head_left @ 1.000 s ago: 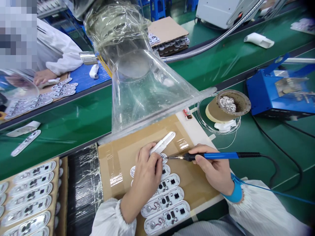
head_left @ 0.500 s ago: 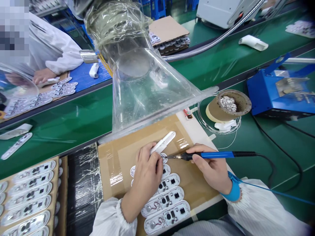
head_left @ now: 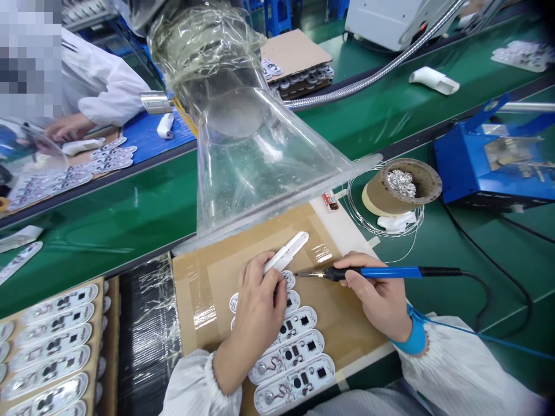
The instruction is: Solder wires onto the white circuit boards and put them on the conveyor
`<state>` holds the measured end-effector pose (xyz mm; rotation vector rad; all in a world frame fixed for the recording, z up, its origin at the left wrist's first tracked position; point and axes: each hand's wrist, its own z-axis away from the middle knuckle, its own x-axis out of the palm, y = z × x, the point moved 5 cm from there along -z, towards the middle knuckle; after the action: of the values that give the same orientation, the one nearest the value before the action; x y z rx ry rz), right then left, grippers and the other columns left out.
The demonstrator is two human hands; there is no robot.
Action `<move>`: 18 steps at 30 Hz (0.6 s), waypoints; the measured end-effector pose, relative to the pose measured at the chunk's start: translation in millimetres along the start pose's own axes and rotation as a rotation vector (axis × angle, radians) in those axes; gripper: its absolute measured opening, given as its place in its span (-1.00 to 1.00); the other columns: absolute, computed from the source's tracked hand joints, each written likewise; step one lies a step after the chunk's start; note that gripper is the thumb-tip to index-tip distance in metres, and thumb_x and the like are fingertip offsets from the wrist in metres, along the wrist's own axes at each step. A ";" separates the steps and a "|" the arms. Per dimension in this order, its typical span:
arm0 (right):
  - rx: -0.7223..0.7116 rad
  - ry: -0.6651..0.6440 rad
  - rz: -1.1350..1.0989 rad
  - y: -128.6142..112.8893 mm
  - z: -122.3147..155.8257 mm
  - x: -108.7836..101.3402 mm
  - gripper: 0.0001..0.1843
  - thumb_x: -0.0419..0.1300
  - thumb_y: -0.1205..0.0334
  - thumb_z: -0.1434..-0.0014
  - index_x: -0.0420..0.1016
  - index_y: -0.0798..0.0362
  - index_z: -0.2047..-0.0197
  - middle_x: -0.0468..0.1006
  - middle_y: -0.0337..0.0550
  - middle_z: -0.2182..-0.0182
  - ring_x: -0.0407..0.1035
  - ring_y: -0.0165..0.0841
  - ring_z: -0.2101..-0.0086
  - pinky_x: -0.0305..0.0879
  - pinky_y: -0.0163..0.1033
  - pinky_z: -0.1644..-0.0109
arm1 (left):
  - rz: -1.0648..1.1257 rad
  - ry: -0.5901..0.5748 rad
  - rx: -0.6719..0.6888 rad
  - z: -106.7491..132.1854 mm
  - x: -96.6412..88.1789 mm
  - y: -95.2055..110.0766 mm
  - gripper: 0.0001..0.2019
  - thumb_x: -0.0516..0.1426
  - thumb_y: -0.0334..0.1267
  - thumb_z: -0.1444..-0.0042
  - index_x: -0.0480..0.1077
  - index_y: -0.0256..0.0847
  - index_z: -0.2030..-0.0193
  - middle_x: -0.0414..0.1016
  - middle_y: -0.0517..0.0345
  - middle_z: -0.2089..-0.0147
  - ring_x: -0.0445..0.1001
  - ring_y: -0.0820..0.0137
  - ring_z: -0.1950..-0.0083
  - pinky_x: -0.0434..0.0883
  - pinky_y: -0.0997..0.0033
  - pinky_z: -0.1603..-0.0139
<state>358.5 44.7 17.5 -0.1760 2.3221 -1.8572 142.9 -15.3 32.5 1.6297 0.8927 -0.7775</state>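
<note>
My right hand (head_left: pixel 381 297) grips a soldering iron (head_left: pixel 390 271) with a blue and black handle. Its tip points left, close to the right end of a white oval circuit board (head_left: pixel 288 279). Over that board lies my left hand (head_left: pixel 261 303), fingers curled and pinched together; whatever they hold is hidden underneath. Just beyond its fingertips rests a long white plastic casing (head_left: pixel 288 252), slanted. Nearer to me, several similar boards (head_left: pixel 295 381) with black components lie in a row on the taped cardboard (head_left: pixel 243 248).
A clear fume hood (head_left: pixel 260 167) hangs over the cardboard's far side. To the right stand a pot of metal shavings (head_left: pixel 373 188), coiled solder wire (head_left: pixel 410 231) and a blue soldering stand (head_left: pixel 485 162). Boards fill a stacked tray (head_left: pixel 52 346) at left. Across the green conveyor (head_left: pixel 143 199) sits a co-worker.
My right hand has drawn the iron a little to the right, its tip pulling back from the board. My left hand stays put. White parts on the conveyor have shifted left.
</note>
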 end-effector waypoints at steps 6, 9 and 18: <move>0.009 0.003 -0.035 -0.4 -0.9 -1.0 -0.82 0.24 0.34 -0.37 0.67 -0.07 0.11 0.63 -0.23 0.32 0.49 -0.42 0.41 0.46 -0.37 0.34 | 0.088 -0.011 -0.045 4.5 -1.8 -6.3 -0.87 0.10 -0.42 -0.42 0.41 -0.10 0.11 0.24 -0.06 -0.34 0.35 0.12 -0.38 0.49 -0.04 -0.28; -0.002 -0.007 -0.023 -1.8 -1.2 -0.4 -0.84 0.25 0.33 -0.37 0.68 -0.05 0.12 0.65 -0.19 0.30 0.50 -0.38 0.41 0.46 -0.33 0.35 | 0.089 -0.036 -0.024 4.1 -2.6 -6.5 -0.86 0.11 -0.43 -0.41 0.43 -0.11 0.13 0.23 -0.07 -0.37 0.34 0.09 -0.41 0.49 -0.08 -0.29; 0.022 -0.055 0.006 -1.5 1.1 2.8 -0.85 0.25 0.32 -0.37 0.67 -0.04 0.12 0.65 -0.16 0.30 0.49 -0.35 0.42 0.43 -0.30 0.41 | 0.063 -0.030 -0.011 3.0 -1.6 -5.4 -0.87 0.11 -0.44 -0.40 0.41 -0.13 0.16 0.25 -0.09 -0.35 0.34 0.07 -0.39 0.47 -0.17 -0.30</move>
<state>356.0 42.7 18.7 -0.2136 2.2630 -1.8501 137.3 -17.7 30.6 1.6249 0.8193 -0.7498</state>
